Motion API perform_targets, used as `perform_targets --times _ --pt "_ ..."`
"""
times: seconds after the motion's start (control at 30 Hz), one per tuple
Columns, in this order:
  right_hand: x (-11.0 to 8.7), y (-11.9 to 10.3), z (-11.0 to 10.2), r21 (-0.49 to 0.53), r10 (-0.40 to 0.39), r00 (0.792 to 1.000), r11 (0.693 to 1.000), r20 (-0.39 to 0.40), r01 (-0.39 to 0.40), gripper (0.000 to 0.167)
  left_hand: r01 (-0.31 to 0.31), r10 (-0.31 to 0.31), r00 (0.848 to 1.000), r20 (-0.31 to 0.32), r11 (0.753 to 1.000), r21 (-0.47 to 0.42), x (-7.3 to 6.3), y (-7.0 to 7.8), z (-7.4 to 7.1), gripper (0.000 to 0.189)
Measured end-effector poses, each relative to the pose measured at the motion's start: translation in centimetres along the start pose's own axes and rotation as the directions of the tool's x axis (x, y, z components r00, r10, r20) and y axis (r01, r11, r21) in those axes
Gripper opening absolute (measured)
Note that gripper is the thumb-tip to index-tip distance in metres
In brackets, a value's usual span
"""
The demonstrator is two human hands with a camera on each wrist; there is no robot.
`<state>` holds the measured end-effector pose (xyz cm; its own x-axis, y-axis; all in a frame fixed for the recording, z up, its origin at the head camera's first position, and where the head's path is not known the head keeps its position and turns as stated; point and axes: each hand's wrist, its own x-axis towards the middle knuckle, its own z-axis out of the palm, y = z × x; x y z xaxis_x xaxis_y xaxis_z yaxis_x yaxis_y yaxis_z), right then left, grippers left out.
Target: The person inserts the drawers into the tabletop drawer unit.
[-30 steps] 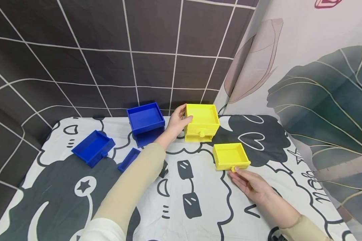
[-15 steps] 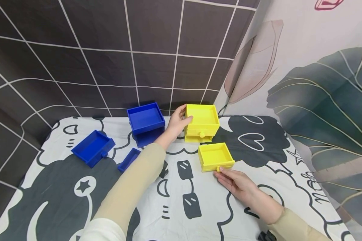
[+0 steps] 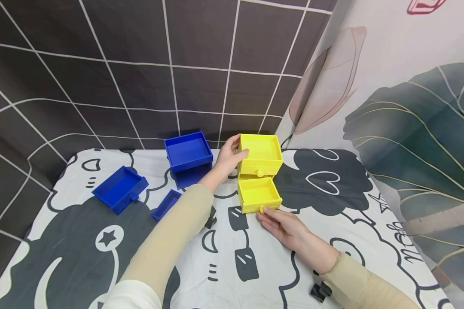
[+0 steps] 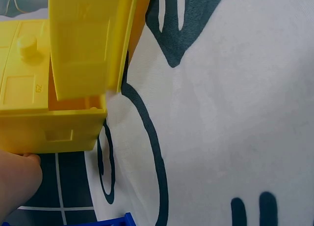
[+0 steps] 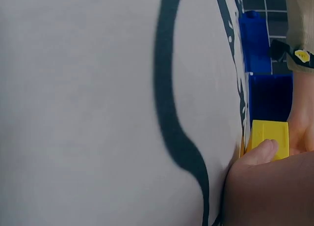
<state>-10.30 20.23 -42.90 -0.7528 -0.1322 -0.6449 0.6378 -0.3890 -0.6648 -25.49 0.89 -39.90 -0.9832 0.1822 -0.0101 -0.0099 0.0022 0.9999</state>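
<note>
A small yellow drawer cabinet stands at the back of the table, its upper drawer shut and its lower slot facing forward. My left hand grips the cabinet's left side, thumb at the top front edge. Between the thumb and fingers of my right hand is the round knob of a loose yellow drawer. That drawer sits right in front of the lower slot, its back edge overlapping the cabinet in the head view. In the left wrist view the yellow drawer is angled at the opening of the cabinet.
A blue cabinet with an open lower slot stands left of the yellow one. Two blue drawers lie on the patterned cloth: one with a knob farther left, another partly behind my left sleeve. A dark grid-patterned wall rises behind.
My right hand has carried the yellow drawer leftward, and lately a little back, from the right of the yellow cabinet to its front. My left hand has kept its grip on the cabinet.
</note>
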Motion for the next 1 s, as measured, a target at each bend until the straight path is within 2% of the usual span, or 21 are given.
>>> perform_targets --times 0.27,0.73,1.0 --pt "0.8 0.0 0.9 0.062 -0.006 0.998 0.998 -0.056 0.009 0.010 0.006 -0.006 1.000 0.001 1.000 0.007 0.3 -0.2 0.2 0.069" --pt "0.9 0.3 1.7 0.045 -0.049 0.994 0.998 -0.100 0.054 0.013 0.017 -0.017 1.000 -0.009 1.000 0.015 0.5 -0.4 0.1 0.069" --pt "1.2 0.1 2.0 0.030 -0.056 0.992 0.998 -0.114 0.059 0.006 0.018 -0.017 1.000 -0.019 0.999 0.028 0.4 -0.1 0.2 0.068"
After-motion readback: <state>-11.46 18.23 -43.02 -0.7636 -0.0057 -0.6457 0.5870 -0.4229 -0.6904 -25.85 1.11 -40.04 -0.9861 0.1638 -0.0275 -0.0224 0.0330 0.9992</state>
